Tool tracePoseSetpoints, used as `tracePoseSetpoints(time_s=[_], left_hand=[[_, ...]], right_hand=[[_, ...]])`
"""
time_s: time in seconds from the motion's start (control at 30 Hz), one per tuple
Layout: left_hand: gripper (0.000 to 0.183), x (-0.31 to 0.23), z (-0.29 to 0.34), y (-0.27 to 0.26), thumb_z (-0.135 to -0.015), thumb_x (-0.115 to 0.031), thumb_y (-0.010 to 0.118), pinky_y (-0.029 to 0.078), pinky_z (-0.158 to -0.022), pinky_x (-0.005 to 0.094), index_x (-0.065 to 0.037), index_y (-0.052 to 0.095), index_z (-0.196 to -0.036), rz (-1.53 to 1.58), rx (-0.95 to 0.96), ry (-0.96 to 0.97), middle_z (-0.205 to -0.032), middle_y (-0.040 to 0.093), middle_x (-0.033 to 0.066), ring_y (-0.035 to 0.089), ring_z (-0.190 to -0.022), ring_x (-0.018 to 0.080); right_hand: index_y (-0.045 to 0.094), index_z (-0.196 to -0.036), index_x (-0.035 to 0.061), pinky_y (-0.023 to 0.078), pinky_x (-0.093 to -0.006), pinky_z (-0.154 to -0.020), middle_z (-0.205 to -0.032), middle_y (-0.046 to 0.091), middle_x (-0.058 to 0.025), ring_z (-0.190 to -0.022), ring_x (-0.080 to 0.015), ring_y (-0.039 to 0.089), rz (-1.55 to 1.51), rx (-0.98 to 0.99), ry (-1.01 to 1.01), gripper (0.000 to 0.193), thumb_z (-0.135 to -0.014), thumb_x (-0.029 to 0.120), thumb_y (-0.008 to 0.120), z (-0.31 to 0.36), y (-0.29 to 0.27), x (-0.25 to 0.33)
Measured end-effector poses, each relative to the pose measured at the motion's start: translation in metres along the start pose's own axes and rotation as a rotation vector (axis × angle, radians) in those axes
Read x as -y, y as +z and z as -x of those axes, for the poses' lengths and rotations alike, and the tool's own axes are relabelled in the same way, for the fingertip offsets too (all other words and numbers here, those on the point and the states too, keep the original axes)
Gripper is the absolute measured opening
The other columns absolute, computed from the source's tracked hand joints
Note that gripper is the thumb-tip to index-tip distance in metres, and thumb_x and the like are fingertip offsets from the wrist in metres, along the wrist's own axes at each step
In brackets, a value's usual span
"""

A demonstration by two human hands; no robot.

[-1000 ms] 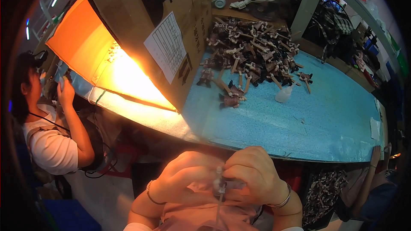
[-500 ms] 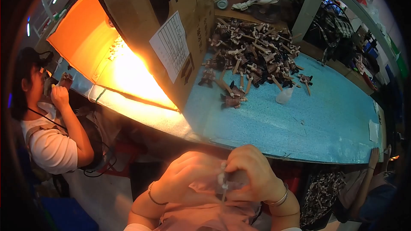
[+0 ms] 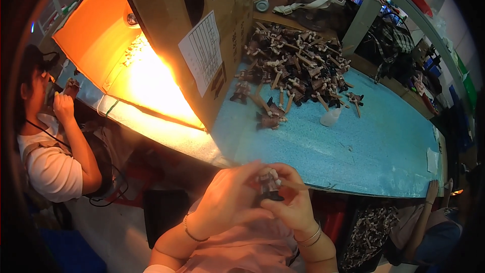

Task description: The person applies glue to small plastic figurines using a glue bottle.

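Just in front of my body, near the table's edge, my left hand point(image 3: 230, 199) and my right hand point(image 3: 294, 203) are closed around a small figurine point(image 3: 269, 184). It has a pale upper part, a brown body and a dark base. Fingers of both hands press it from either side, partly covering it. On the blue tabletop point(image 3: 374, 154) beyond lies a large pile of similar brown figurines point(image 3: 303, 65), several with flat wooden sticks. A whitish translucent lump point(image 3: 331, 117) lies by the pile, beside one stick.
A big cardboard box point(image 3: 166, 25) stands at the left, its open side glowing bright orange. A person point(image 3: 53, 141) sits at the far left, holding something small. At the right, another person's arm point(image 3: 424, 217) touches the table edge. Below it stands a bin of small pieces point(image 3: 371, 232).
Both hands have risen slightly toward the table. The figurine between them has turned, so its brown body and dark base now show instead of a thin stick hanging down.
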State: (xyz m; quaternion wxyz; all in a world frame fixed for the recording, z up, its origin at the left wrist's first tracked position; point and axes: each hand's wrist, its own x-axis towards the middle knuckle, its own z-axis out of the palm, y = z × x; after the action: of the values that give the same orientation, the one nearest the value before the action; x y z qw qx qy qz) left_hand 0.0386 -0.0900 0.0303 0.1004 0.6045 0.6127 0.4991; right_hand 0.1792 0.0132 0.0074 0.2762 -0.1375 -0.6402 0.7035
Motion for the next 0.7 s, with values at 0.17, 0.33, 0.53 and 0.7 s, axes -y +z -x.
tracePoseSetpoints(time_s=[0.17,0.33,0.53,0.7], left_hand=[[0.085,0.007,0.007,0.003,-0.059,-0.032,0.083,0.045,-0.086,0.0354,0.001,0.041,-0.126,-0.016,0.021,-0.009,-0.115,0.056,0.0153,0.057,-0.099,0.0255],[0.075,0.008,0.001,0.003,-0.062,-0.025,0.082,0.045,-0.085,0.0339,0.000,0.045,-0.122,0.086,0.018,0.005,-0.116,0.055,0.0149,0.055,-0.100,0.0245],[0.064,0.016,-0.010,0.031,-0.069,-0.015,0.076,0.041,-0.090,0.0382,0.000,0.044,-0.122,0.489,0.153,0.011,-0.120,0.048,0.0194,0.051,-0.107,0.0312],[0.059,0.010,-0.025,0.063,-0.078,-0.014,0.063,0.034,-0.100,0.0431,0.001,0.037,-0.129,0.366,0.259,0.109,-0.130,0.038,0.0231,0.039,-0.121,0.0391]], right_hand=[[0.043,-0.122,-0.0022,0.043,-0.0338,-0.091,-0.117,0.046,-0.0097,-0.112,-0.0208,0.048,-0.240,-0.027,0.154,0.054,-0.077,0.012,0.069,0.005,0.005,0.000],[0.035,-0.127,-0.0054,0.041,-0.0326,-0.092,-0.117,0.049,-0.0124,-0.109,-0.0199,0.049,-0.217,0.005,0.069,0.062,-0.078,0.016,0.068,0.006,0.000,-0.003],[0.036,-0.129,-0.0019,0.040,-0.0312,-0.093,-0.116,0.049,-0.0101,-0.108,-0.0179,0.049,-0.155,-0.104,0.083,0.066,-0.075,0.012,0.071,0.020,-0.020,0.005],[0.044,-0.123,-0.0020,0.041,-0.0312,-0.088,-0.105,0.054,-0.0103,-0.100,-0.0183,0.052,0.377,-0.431,-0.008,0.057,-0.072,0.006,0.069,0.033,-0.081,0.012]])
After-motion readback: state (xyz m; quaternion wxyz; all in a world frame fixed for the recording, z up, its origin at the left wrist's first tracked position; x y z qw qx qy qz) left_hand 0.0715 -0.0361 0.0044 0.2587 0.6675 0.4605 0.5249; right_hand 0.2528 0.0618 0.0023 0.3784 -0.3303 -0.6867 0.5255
